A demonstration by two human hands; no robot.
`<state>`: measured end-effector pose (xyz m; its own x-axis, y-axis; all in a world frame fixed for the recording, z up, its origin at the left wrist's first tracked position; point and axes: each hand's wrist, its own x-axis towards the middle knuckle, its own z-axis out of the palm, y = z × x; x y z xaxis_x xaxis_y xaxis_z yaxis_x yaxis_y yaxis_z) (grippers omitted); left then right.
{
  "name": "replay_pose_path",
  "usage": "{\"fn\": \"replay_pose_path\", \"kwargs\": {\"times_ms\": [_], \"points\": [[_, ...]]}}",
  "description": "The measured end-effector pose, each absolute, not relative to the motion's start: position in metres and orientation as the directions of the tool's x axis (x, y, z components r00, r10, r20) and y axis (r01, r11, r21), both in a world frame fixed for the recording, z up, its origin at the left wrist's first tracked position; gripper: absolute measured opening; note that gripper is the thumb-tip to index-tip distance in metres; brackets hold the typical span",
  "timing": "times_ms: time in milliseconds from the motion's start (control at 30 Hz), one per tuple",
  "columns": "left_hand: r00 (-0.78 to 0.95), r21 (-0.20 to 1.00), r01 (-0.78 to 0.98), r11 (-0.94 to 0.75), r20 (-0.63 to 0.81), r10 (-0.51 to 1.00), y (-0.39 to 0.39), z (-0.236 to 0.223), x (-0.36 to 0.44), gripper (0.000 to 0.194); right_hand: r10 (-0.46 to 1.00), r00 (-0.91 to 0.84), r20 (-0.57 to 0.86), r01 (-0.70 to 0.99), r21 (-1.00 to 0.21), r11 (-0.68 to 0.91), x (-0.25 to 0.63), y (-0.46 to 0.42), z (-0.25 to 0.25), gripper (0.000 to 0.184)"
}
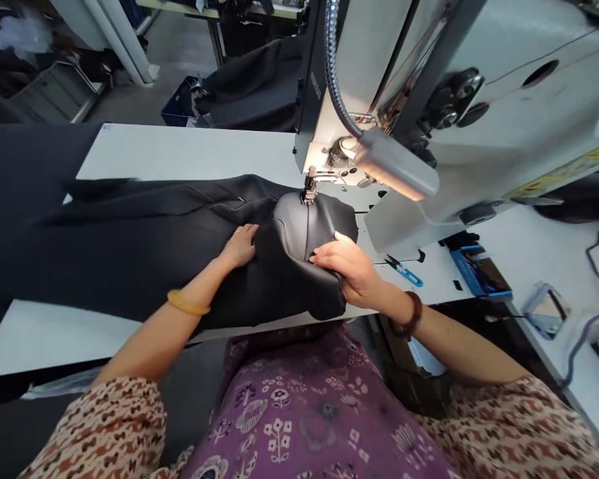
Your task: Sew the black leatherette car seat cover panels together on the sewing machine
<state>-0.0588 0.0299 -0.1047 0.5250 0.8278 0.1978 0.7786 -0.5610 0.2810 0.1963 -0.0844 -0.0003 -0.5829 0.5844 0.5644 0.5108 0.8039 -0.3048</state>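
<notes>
Black leather (144, 253) with stitched seams spreads across the white sewing table from the left to the machine. Part of it stands up in a rounded fold, with a seam running under the presser foot (309, 189) of the sewing machine (324, 133). My left hand (239, 245) is closed on the leather left of the fold, its fingertips partly hidden by the material. To the right of the seam, my right hand (349, 269) grips the raised leather edge, the thumb and fingers pressed round it. Both hands are nearer to me than the presser foot.
Blue thread snips (404, 271) lie on the table right of my right hand, with a blue box (480, 271) beyond. The machine's lamp (399, 166) hangs over the work. A dark blue bin (177, 103) stands on the floor behind the table (190, 152).
</notes>
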Motion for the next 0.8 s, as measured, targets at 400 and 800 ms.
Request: {"fn": "replay_pose_path", "kwargs": {"times_ms": [400, 800], "points": [[0.489, 0.347, 0.646, -0.680, 0.497, 0.717, -0.039, 0.048, -0.033, 0.030, 0.675, -0.324, 0.663, 0.825, -0.151, 0.545, 0.235, -0.133, -0.021, 0.036], [0.814, 0.354, 0.581, -0.733, -0.261, 0.519, -0.021, 0.042, 0.012, 0.031, 0.444, -0.390, 0.806, 0.857, 0.142, 0.495, 0.190, -0.079, -0.051, 0.048]]}}
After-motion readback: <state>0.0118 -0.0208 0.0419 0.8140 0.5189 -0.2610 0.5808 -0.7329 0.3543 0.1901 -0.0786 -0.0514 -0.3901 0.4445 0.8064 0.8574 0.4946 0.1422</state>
